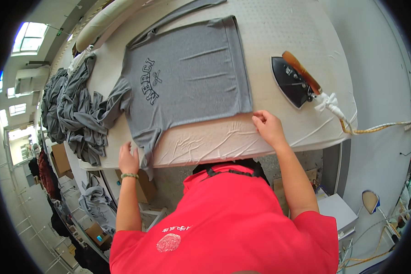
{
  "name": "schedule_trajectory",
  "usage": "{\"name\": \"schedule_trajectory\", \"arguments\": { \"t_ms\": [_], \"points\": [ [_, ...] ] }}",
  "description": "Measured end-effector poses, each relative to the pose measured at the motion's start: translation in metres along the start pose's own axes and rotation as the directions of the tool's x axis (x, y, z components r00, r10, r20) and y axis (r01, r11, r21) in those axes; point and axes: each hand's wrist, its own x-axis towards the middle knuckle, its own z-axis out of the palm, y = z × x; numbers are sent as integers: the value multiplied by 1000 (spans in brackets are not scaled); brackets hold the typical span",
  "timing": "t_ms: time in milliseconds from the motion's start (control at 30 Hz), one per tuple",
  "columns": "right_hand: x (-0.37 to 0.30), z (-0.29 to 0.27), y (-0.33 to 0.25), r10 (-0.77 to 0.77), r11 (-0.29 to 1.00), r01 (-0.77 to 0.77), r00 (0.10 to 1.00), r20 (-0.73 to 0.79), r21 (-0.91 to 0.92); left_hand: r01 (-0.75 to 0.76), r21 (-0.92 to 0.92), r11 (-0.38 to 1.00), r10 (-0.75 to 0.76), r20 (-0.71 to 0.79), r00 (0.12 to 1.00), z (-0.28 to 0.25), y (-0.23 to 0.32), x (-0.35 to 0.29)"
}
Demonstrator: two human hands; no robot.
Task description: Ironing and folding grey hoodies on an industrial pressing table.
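A grey long-sleeved sweatshirt [192, 77] with dark lettering on its chest lies spread on a cloth-covered table [287, 132]. Its hem points to the right and its collar end to the left. My right hand [270, 129] is at the near corner of the hem, thumb and forefinger drawn together; whether fabric is between them cannot be made out. My left hand [129, 160] is beside the near sleeve [147, 139], fingers stretched out and apart, holding nothing. The cuff of that sleeve hangs over the table's front edge.
An iron [291, 82] with a wooden handle rests right of the hem, its wrapped hose [374, 130] running off the right side. A heap of grey garments [75, 109] lies at the table's left. Beyond stands a large pale roll [105, 23]. Below left hang more clothes [96, 205].
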Motion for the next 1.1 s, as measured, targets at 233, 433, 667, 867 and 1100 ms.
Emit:
{"name": "schedule_trajectory", "arguments": {
  "t_ms": [233, 433, 667, 867, 1100],
  "points": [
    [42, -1, -65, -144, 953, 97, 978, -148, -286, -364, -545, 755, 442, 13, 897, 28, 220, 210],
    [179, 6, -137, -305, 952, 280, 892, -335, -121, -565, -580, 587, 606, -149, 782, 70, 356, 354],
    [345, 4, -190, 34, 999, -37, 944, -329, -5, -588, -597, 546, 665, -119, 738, 102, 409, 419],
    [355, 19, -175, 41, 986, 19, 935, -352, 167, -622, -613, 488, 715, -128, 687, 111, 412, 424],
    [347, 29, -168, -119, 870, 280, 918, -379, 406, -494, -683, 538, 715, 60, 697, 89, 416, 427]
  ]
}}
